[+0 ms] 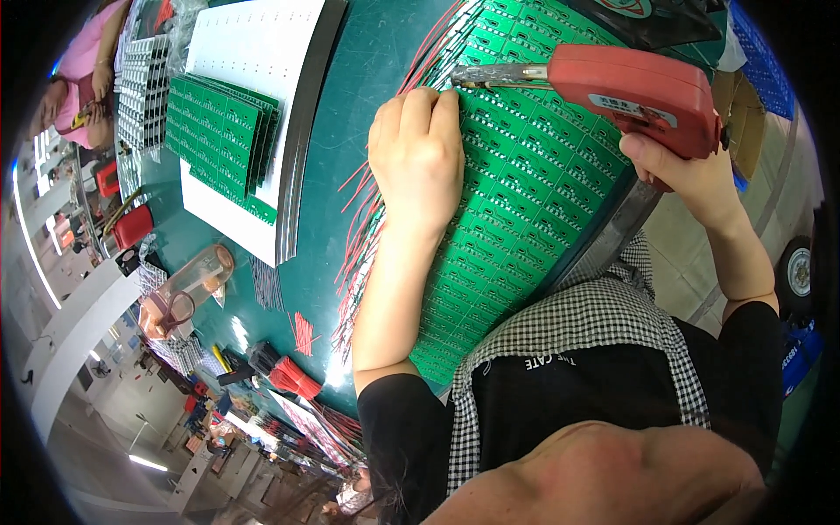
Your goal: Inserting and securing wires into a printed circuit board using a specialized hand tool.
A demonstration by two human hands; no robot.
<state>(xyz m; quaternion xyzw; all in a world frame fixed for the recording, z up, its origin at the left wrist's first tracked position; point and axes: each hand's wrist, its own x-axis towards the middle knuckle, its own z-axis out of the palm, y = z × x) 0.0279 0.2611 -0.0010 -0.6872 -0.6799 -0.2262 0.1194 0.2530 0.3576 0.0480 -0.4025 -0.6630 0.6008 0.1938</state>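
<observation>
My right hand (687, 175) is wrapped round the handle of a red soldering gun (634, 87). Its metal tip reaches left over the green circuit boards (534, 166), ending close to the fingertips of my left hand (416, 166). That hand is closed, fingers curled down at the left edge of the boards; whatever they pinch is hidden. The boards lie side by side in a long sheet-like row along the table's near edge. Thin red and white wires (360, 241) stick out along their left edge, partly under my left forearm.
Left on the green table (337, 114), a stack of circuit boards (214, 136) rests on white sheets (254, 39). Nearer stand a clear plastic jug (197, 280) and bundles of red wires (293, 378). Another person (87, 74) sits at the far left. A cardboard box (744, 131) is at right.
</observation>
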